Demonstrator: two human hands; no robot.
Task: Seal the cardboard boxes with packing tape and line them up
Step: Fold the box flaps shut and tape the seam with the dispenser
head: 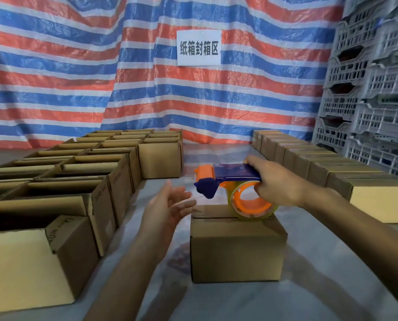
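The fingers [262,189] of my right hand [277,181] are curled through the orange core of the roll and clamped on the orange-and-blue plastic tape dispenser with its clear tape roll [230,181]; the thumb lies on the blue top plate. The dispenser is held level, with its cutter end pointing left. The roll sits over the far top edge of the closed brown cardboard box [237,249]; I cannot tell whether it touches.

The fingers [181,196] of my left hand [165,209] are straight and spread apart, holding nothing. The palm faces right, just left of the box and just below the cutter end. Whether a strip of tape reaches them I cannot tell.

The box stands at the centre of the pale sheet-covered table [320,274], flaps folded shut with the seam visible on top. At left, running from near to far, stand rows of open brown cardboard boxes [54,205]. At right, a line of shut brown cardboard boxes [332,167] runs to the far edge. Behind hangs a red, white and blue striped tarpaulin [77,77] bearing a white paper sign [199,47]. Stacked grey plastic crates [366,89] rise at far right.
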